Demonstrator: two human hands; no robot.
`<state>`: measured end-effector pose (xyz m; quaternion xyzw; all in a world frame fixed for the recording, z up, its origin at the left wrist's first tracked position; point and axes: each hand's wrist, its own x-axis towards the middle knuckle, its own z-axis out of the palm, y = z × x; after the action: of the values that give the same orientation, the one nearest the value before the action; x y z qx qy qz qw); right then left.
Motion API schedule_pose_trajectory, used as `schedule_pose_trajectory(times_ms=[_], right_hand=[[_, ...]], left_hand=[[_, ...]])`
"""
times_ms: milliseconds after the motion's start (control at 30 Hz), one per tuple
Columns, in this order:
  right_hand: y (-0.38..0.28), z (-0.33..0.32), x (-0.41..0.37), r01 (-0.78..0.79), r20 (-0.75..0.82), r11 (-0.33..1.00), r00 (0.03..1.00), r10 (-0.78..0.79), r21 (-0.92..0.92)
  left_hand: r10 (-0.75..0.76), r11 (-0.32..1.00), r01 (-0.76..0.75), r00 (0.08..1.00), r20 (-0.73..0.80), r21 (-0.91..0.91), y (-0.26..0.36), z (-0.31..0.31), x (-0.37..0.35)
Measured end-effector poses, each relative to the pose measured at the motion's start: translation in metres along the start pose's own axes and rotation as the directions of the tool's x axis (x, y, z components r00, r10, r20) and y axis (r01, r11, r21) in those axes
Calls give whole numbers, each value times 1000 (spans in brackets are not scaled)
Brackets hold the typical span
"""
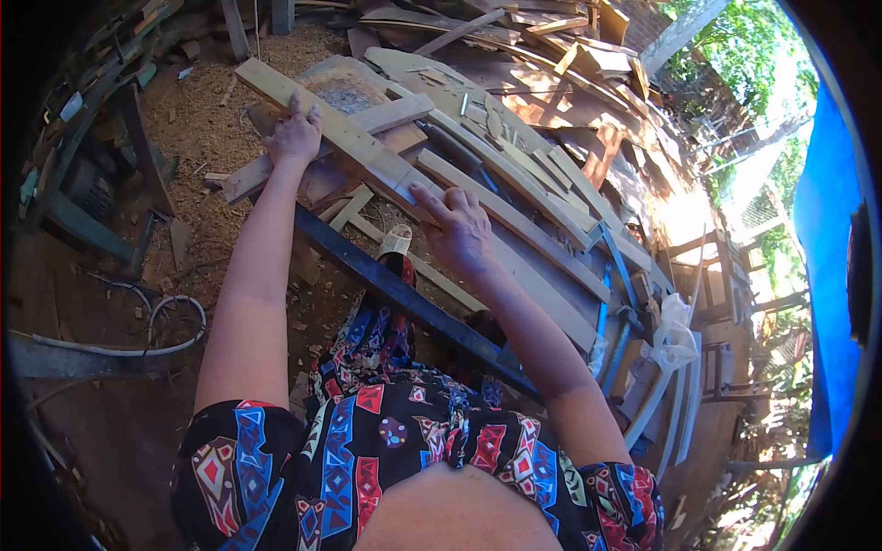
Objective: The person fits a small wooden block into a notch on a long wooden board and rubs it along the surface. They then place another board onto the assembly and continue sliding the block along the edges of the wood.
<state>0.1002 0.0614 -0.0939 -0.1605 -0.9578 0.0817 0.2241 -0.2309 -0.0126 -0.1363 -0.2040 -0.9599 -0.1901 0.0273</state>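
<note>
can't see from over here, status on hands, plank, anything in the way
Left hand on plank, near far end; right hand farther right along it. Plank lies over a crosspiece. Nothing visibly blocks either hand.

Here's the long board [358, 147] under left hand [294, 133] and right hand [457, 228], crosspiece [395, 113] beneath it by the left, sawdust [207, 129] left of there, plastic bag [675, 321] well right of both!
</note>
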Motion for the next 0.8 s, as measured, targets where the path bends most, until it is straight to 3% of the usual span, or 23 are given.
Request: schedule_pose_trajectory(times_ms=[133,200,367,433,533,667,800], right_hand=[[17,-12,-23,43,-11,999,999,-43,-11],[36,-28,-51,-10,4,1000,1000,10,-22],[97,-75,-142,-232,20,971,972,233,-50],[119,-89,-167,-414,50,910,909,413,4],[136,-97,-176,-450,75,893,891,447,18],[143,-94,-153,-387,141,916,918,372,106],[112,-67,-96,-194,147,977,973,180,92]], left_hand=[[-4,1000,4,1000,-4,-7,1,-2,-4],[-2,1000,2,1000,-5,-11,0,-3,-4],[-2,1000,2,1000,7,6,0,1,2],[7,1000,-7,1000,6,-1,-2,3,4],[4,1000,-4,1000,5,6,0,1,1],[-7,1000,7,1000,3,22,1,0,0],[-24,999,23,999,33,35,3,-5,-3]])
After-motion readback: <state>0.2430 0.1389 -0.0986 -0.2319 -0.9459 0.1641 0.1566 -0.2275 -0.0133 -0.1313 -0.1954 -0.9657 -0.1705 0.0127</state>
